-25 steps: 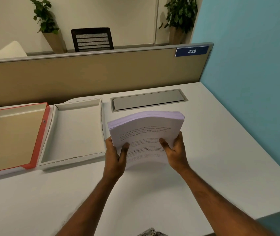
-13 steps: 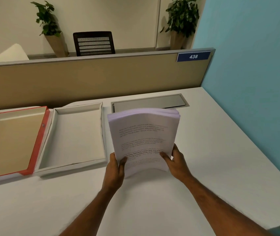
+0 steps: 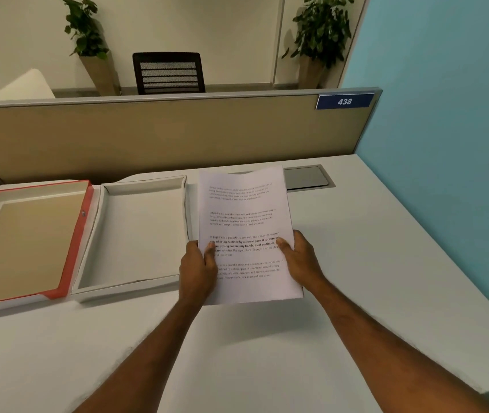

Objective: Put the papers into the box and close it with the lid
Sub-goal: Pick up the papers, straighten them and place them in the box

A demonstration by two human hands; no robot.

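lid [image 3: 26, 239] far left on the desk [image 3: 386, 263], box [image 3: 142, 234] right beside it, papers [image 3: 246, 222] just right of the box, partition [image 3: 163, 135] behind

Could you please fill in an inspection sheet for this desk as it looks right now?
Surface: white desk, with a closed grey hatch at the back.
Job's things: stack of papers held above the desk; open white box empty; red-edged lid lying inside-up, left of it.
Clutter: nothing seen.
Grippers: left hand and right hand grip the stack's lower edges.
Cables: nothing seen.
Surroundings: tan partition, sign 438, chair, two plants.
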